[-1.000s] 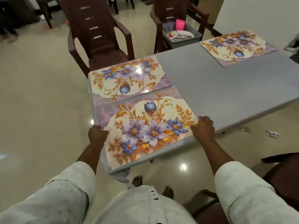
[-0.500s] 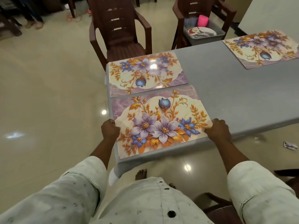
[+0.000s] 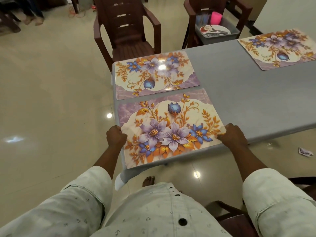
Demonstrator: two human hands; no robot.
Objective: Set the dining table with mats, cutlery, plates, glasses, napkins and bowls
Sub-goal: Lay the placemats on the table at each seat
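Observation:
A floral mat (image 3: pixel 168 129) lies flat at the near left corner of the grey table (image 3: pixel 248 93). My left hand (image 3: pixel 115 136) grips its left edge and my right hand (image 3: pixel 233 135) grips its right edge. A second floral mat (image 3: pixel 153 74) lies just beyond it, by the table's far left corner. A third mat (image 3: pixel 280 47) lies at the far right. On a chair behind the table stands a grey tub (image 3: pixel 217 34) holding a plate (image 3: pixel 214 29) with cutlery, a pink cup (image 3: pixel 215 17) and glasses.
A brown plastic chair (image 3: pixel 127 35) stands behind the far mat. Another brown chair (image 3: pixel 237 218) is at my right side. A crumpled paper scrap (image 3: pixel 305 152) lies on the glossy floor under the table's right. A person's feet (image 3: pixel 32 19) show at the top left.
Both hands have stayed on the near mat's edges. The view has shifted left and the mat now lies squarer to the table's near edge.

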